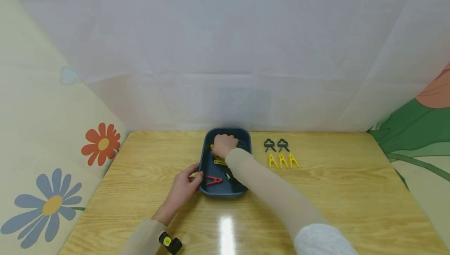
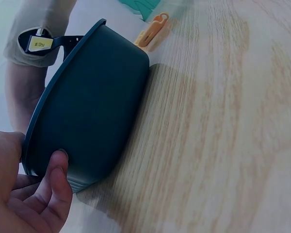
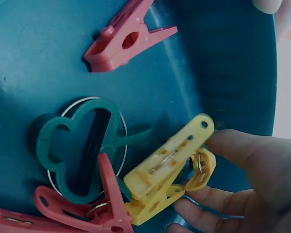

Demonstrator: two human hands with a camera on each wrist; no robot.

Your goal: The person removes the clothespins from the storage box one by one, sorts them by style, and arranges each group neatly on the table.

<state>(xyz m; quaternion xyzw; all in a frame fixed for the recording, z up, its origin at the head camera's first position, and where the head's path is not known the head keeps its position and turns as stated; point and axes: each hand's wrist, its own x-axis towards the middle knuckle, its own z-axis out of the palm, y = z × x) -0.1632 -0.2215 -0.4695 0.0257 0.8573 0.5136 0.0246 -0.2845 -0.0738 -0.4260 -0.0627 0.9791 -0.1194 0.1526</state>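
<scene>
The person's left hand (image 1: 185, 184) (image 2: 36, 194) grips the near left side of a dark blue tray (image 1: 225, 195) (image 2: 92, 102), thumb at the rim and fingers against the outer wall. Inside the tray's far part is the right hand (image 1: 225, 145) (image 3: 257, 174); its thumb and fingers lie on either side of a yellow clip (image 3: 160, 167). Beside that clip are a green cloud-shaped clip (image 3: 51, 141) and a red clip (image 3: 114, 194). Another red clip (image 1: 214, 180) (image 3: 116, 48) lies apart near the tray's near end. The right forearm hides part of the tray.
Right of the tray, two dark cloud-shaped clips (image 1: 269, 145) (image 1: 283, 145) stand in a row on the wooden table (image 1: 337, 192). Three yellow clips (image 1: 272, 161) (image 1: 283, 161) (image 1: 293, 161) form a row nearer. A white sheet (image 1: 232, 52) hangs behind the table.
</scene>
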